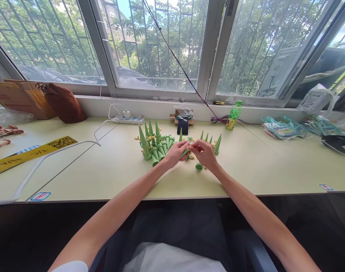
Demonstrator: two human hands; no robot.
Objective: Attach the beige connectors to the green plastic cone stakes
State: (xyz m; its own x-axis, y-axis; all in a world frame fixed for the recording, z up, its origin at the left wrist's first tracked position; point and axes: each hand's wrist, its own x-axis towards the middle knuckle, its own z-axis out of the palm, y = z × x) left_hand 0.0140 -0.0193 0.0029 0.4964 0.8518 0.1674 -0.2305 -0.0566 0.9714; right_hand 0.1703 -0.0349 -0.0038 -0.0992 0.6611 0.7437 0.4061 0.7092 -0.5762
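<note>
I take my left hand (178, 154) as the dial's centre, with the window (164, 49) behind the table (260, 170) at 12. A held cone (185, 152) sits in that hand; my right hand (205, 151) is just beside it at 3. The big cone cluster (160, 147) lies between 9 and 10, the smaller cone group (217, 145) between 2 and 3, beyond my right hand. A loose piece (199, 166) rests at 4. At 12 I have the phone (183, 127), in front of the small box (172, 117). The power strip (130, 120) and, farther out, the pouch (64, 104) lie near 10; the bottle (234, 116) stands near 2, bagged packets (280, 128) past it.
</note>
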